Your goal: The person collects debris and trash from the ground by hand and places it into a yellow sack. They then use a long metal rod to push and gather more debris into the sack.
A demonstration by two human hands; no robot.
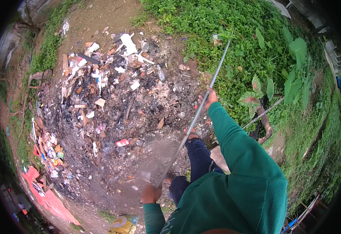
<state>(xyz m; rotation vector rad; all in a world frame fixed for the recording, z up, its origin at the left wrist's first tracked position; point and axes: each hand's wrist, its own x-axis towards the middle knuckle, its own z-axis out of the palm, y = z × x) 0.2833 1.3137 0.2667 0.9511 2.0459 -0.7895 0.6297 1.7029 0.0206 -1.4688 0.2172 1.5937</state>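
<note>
At half past six the left hand (151, 194) is closed in a fist round the low end of a long grey metal pole (219, 67), and at two o'clock the right hand (209, 98) has its fingers curled round the same pole farther up, the far tip reaching one o'clock over green plants (201, 19). Large printed lettering shows on a yellow bag (125, 224) at seven o'clock, cut off by the lower edge, while a red-and-white packet (122, 142) at eight, on the ashy litter heap (158, 93), bears marks too small to read.
</note>
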